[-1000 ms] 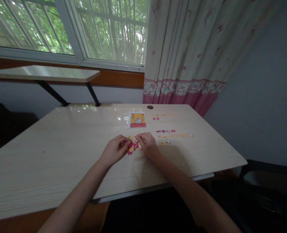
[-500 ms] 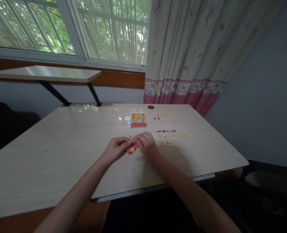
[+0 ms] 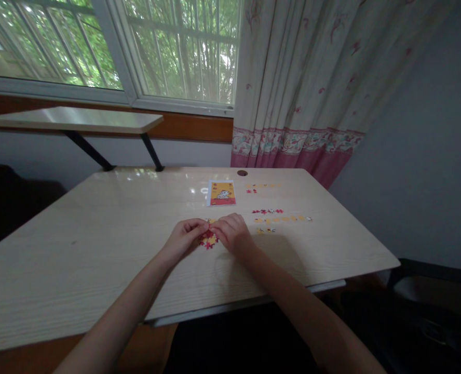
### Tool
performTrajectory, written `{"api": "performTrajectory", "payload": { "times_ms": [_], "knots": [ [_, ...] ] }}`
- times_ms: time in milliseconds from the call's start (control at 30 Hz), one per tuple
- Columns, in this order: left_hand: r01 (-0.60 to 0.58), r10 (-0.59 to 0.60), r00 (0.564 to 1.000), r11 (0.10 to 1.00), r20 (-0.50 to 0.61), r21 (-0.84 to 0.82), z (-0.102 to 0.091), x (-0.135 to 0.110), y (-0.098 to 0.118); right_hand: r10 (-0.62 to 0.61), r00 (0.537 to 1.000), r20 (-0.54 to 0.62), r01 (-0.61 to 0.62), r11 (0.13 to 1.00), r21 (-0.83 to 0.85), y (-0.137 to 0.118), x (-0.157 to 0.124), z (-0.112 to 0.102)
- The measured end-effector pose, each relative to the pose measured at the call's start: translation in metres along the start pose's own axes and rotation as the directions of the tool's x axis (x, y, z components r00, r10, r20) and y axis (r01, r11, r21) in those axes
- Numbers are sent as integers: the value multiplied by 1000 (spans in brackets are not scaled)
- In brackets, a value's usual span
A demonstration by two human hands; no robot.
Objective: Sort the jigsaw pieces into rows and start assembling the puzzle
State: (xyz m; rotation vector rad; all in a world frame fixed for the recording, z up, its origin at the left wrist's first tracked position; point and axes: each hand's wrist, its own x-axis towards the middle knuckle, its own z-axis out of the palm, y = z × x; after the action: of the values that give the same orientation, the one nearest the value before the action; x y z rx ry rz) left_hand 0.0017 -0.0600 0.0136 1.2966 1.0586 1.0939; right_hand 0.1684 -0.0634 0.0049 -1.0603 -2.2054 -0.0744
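Item: puzzle pieces, pile (image 3: 208,242), red and yellow; centre of the frame, just below the fingertips. Outline compact, partly covered; no clear long axis. Headings of single pieces too small to read.

Item: left hand (image 3: 184,237), left of the pile. Fingers curled, thumb near forefinger, tips pointing right.

Item: right hand (image 3: 235,235), right of the pile. Fingers bent together, tips pointing left, close to the left hand's. Whether either hand pinches a piece cannot be told.

Item: picture card (image 3: 221,193), above the pile, flat. Red band along the lower edge, yellow above, pale animal printed upright as seen from below. Slant of view hides which side is longer.

Item: sorted pieces, right of centre, long axes of the rows running left to right. Top yellow row (image 3: 263,185); red pair (image 3: 251,191) under its left end; red row (image 3: 267,211); lower yellow row (image 3: 283,219), longest, a whitish piece at its right end; short row (image 3: 265,230), lowest.

Support: pale wooden table (image 3: 98,234). Upper left: raised shelf (image 3: 75,118).
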Motion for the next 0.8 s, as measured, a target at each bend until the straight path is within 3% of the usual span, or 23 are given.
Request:
{"api": "performTrajectory", "payload": {
  "times_ms": [67, 200, 333, 533, 800],
  "knots": [
    [7, -7, 1000, 997, 6, -77, -1, 1, -2, 5, 1000, -15, -4, 1000, 20, 1, 0, -1],
    [-42, 41, 996, 999, -79, -12, -3, 1, -1, 70, 994, -82, -64, 995, 76, 8, -1, -2],
    [-56, 57, 995, 998, -85, 25, -2, 0, 3, 84, 995, -54, -79, 992, 96, 13, -1, -4],
    [-41, 41, 997, 999, -66, 9, 0, -2, 7, 81, 994, -68, -71, 987, 143, 12, -1, -5],
    [-42, 42, 997, 999, -67, 6, 2, -3, 7, 5, 984, -177, 25, 985, 168, 15, -1, -2]
  ]
}}
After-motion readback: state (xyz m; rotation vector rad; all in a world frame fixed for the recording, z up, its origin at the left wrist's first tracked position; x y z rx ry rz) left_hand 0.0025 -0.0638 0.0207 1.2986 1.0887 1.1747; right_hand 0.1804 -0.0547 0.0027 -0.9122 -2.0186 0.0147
